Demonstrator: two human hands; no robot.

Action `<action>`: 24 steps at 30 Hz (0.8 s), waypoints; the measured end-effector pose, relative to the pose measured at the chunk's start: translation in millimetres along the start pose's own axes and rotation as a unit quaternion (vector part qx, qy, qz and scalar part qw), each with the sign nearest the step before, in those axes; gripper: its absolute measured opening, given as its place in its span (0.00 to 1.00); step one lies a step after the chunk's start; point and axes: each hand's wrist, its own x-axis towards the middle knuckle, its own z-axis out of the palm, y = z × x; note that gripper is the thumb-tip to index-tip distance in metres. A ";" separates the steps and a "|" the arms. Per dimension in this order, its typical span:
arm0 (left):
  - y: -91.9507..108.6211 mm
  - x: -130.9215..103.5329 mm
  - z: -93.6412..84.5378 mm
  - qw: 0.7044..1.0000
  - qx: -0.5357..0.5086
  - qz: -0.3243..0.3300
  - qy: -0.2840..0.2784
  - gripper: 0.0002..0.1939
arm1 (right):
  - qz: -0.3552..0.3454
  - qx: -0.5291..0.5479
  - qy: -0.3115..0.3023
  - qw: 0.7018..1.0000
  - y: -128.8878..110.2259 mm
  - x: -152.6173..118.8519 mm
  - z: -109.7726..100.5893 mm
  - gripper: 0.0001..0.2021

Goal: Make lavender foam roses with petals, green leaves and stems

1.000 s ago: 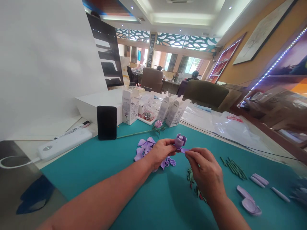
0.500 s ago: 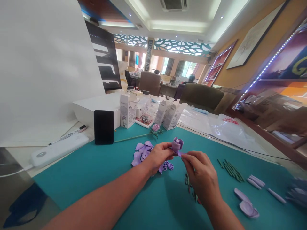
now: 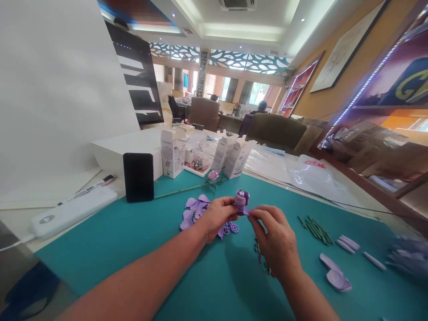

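Above the green mat (image 3: 187, 276), my left hand (image 3: 219, 218) is closed around the base of a small purple toy flower head (image 3: 241, 199), which stands upright with cupped petals. My right hand (image 3: 276, 236) pinches a thin purple petal piece (image 3: 249, 212) at the flower's underside; whether the two parts are joined I cannot tell. A heap of loose purple petals (image 3: 195, 209) lies left of and partly behind my left hand. Beneath the hands are purple wheel-shaped pieces (image 3: 231, 228). Small green and red parts (image 3: 261, 256) are half hidden by my right hand.
A finished pink flower on a green stem (image 3: 182, 191) lies near a black upright tablet-like panel (image 3: 138, 177). White boxes (image 3: 173, 154) stand at the back. Green stem pieces (image 3: 316, 229), pale purple tubes (image 3: 347, 244) and petals (image 3: 336, 273) lie to the right. A white power strip (image 3: 75, 209) is at left.
The whole view has shifted slightly, so most things sit a little further left. Both hands keep their hold on the flower head and petal piece, with little visible movement.
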 end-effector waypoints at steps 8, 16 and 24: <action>0.2 -0.1 -0.3 1.000 0.011 0.010 -0.005 0.14 | 0.008 0.013 0.013 1.000 -2.3 3.5 -1.9 0.02; 0.4 2.1 -0.6 1.000 -0.005 0.000 0.010 0.18 | 0.032 0.028 0.003 0.999 -3.2 4.7 -8.0 0.03; -2.7 7.4 -7.4 1.000 -0.010 0.007 0.004 0.19 | 0.067 0.070 -0.020 0.995 -4.7 8.2 -8.2 0.09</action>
